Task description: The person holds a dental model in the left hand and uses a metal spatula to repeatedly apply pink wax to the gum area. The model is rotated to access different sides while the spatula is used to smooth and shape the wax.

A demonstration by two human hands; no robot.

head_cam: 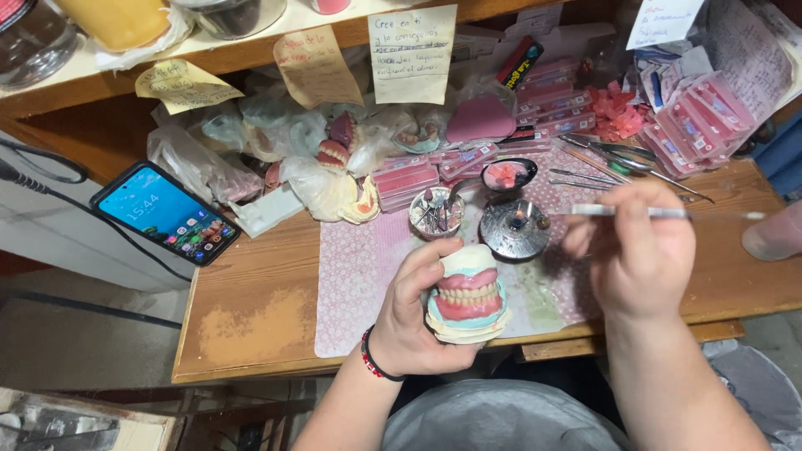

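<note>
From the head camera, the left hand [415, 313] sits low in the centre of the frame, its fingers wrapped around a denture model [467, 294]: pink wax gums and a row of pale teeth set on whitish plaster casts, held just above the front edge of the wooden bench [251, 309]. The right hand [637, 250], right of centre, pinches a slim metal instrument [660, 212] that lies level, its tip pointing toward the right edge of the frame and well apart from the model.

Judging by the model, the teeth already stand in the wax and the gums are shaped; whether the surface is smooth and finished is too fine to tell. The tool is not on the wax at this moment.

Just above the model stand a small round metal burner [515, 228] and a spoon holding pink wax [506, 174], on a pink patterned mat [355, 276]. In the upper right lie many flat pink and clear tooth-card boxes [697, 125]. Handwritten paper notes hang from the shelf edge: a white rectangular one [413, 52] at top centre, a tan one [316, 67] to its left, a yellowish one [182, 83] farther left. A smartphone [165, 213] with a lit screen lies at the left.
</note>
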